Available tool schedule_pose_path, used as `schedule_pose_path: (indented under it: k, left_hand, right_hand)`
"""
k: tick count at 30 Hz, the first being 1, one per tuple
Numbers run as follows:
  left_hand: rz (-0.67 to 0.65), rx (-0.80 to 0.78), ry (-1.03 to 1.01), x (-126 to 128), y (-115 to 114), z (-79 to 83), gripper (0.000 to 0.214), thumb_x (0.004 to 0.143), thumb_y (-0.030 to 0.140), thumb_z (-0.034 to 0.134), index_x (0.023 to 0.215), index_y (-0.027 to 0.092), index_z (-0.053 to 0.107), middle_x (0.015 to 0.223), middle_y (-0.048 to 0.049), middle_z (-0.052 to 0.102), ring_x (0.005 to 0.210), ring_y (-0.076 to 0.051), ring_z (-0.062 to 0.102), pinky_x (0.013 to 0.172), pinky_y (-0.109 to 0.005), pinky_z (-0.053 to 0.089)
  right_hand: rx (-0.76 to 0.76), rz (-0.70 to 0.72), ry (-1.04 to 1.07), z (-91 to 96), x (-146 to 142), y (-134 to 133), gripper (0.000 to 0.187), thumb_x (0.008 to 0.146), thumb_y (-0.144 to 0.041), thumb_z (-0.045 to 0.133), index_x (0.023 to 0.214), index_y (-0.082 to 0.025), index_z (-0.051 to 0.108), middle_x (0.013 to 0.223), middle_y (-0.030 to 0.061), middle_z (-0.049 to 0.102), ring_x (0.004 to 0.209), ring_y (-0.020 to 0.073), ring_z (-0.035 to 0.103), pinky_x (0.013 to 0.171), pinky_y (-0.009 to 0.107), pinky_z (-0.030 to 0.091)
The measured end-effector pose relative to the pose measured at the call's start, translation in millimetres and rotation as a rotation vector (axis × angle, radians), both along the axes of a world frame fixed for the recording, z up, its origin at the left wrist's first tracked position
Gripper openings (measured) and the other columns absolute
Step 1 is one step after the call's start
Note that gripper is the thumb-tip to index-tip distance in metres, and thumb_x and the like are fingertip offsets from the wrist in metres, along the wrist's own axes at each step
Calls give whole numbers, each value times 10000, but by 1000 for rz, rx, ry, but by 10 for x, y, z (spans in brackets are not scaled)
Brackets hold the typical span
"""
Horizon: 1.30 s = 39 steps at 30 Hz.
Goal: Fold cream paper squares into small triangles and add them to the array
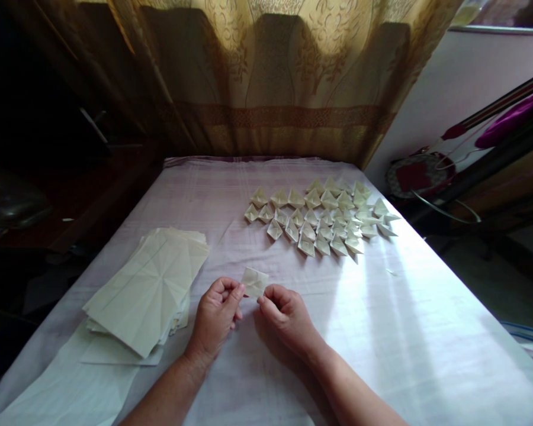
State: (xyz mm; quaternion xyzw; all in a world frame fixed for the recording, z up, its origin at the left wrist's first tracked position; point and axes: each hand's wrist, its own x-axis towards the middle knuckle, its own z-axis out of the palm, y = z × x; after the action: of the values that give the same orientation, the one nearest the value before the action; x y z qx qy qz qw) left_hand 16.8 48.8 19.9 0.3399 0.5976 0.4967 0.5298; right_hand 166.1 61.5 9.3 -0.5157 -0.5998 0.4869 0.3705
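Observation:
A small folded square of cream paper (pixel 254 281) is held up between my two hands, above the near middle of the table. My left hand (pixel 217 313) pinches its left edge between thumb and fingers. At the lower right corner, the thumb and curled forefinger of my right hand (pixel 288 316) grip the same paper. Faint crease lines run across its face. Beyond my hands, rows of small folded paper boats (pixel 324 216) stand on the cloth. Left of my left hand lies a stack of creased paper sheets (pixel 153 284).
A pale checked cloth (pixel 195 195) covers the table. One larger sheet (pixel 80 384) lies under the stack at the near left. A patterned gold curtain (pixel 275 77) hangs behind the far edge. At the right, beyond the table, a round bag (pixel 420 174) hangs by the wall.

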Motion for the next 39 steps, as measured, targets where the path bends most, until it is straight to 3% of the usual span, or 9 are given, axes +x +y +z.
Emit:
schedule_pose_path:
  k: [8, 13, 19, 22, 25, 28, 31, 34, 39]
  left_hand:
    - [-140, -82, 29, -51, 20, 8, 373, 672, 503, 675, 824, 204, 511, 517, 81, 565, 324, -48, 380, 320, -134, 234]
    - [-203, -10, 219, -17, -21, -57, 336, 725, 439, 606, 963, 236, 484, 607, 56, 642, 400, -116, 519, 375, -187, 326]
    - [-167, 252, 768, -94, -32, -52, 119, 830, 308, 572, 931, 246, 588, 602, 28, 646, 579, -190, 626, 590, -277, 449]
    - [-293, 514, 954, -116, -40, -83, 119, 875, 244, 553, 887, 231, 671, 886, -59, 739, 856, -234, 677, 808, -353, 501]
    - [-421, 653, 1106, -114, -66, -159, 220, 890, 182, 566, 1047, 243, 707, 1170, -69, 723, 1139, -293, 613, 1045, -496, 392]
    - [-470, 624, 1197, -109, -90, -215, 269, 912, 183, 572, 1144, 256, 687, 1223, -59, 709, 1224, -312, 571, 1100, -581, 308]
    - [-456, 581, 1226, -103, -97, -222, 242, 936, 220, 561, 1133, 266, 693, 1217, -50, 713, 1255, -298, 555, 1108, -585, 307]
    - [-435, 563, 1246, -98, -94, -215, 232, 944, 254, 558, 1131, 274, 693, 1198, -40, 722, 1262, -293, 552, 1110, -579, 316]
    - [-423, 560, 1266, -105, -93, -229, 273, 935, 238, 558, 1187, 260, 661, 1206, -43, 717, 1269, -293, 548, 1116, -573, 314]
  right_hand:
    - [-71, -83, 82, 32, -2, -5, 255, 780, -393, 530, 612, -205, 497, 529, -45, 452, 523, 105, 389, 502, 222, 321]
    - [53, -129, -203, 38, 49, 10, 220, 790, -316, 525, 611, -197, 572, 549, -13, 552, 543, 124, 476, 555, 238, 334]
    - [103, -28, -536, 100, 112, 25, 227, 839, -241, 540, 642, -218, 650, 617, 28, 672, 582, 164, 587, 578, 268, 301]
    - [98, -35, -601, 76, 102, 19, 159, 846, -227, 551, 768, -218, 689, 686, 41, 716, 640, 188, 642, 599, 270, 322]
    - [103, -48, -624, 28, 89, 10, 171, 844, -211, 566, 962, -205, 689, 693, 26, 722, 649, 188, 657, 614, 266, 346]
    - [179, -44, -683, 2, 95, 3, 224, 860, -200, 562, 1054, -192, 675, 668, 12, 702, 630, 178, 642, 615, 264, 363]
    - [372, 8, -778, 2, 113, -17, 267, 906, -204, 540, 1130, -226, 683, 834, 49, 718, 752, 186, 648, 685, 270, 411]
    - [530, 82, -898, -20, 128, -68, 310, 946, -285, 537, 1230, -289, 660, 1220, 107, 659, 1075, 253, 607, 868, 347, 431]
    - [508, 110, -982, -107, 132, -195, 441, 996, -406, 446, 1427, -322, 491, 1526, 86, 433, 1399, 285, 379, 1052, 447, 333]
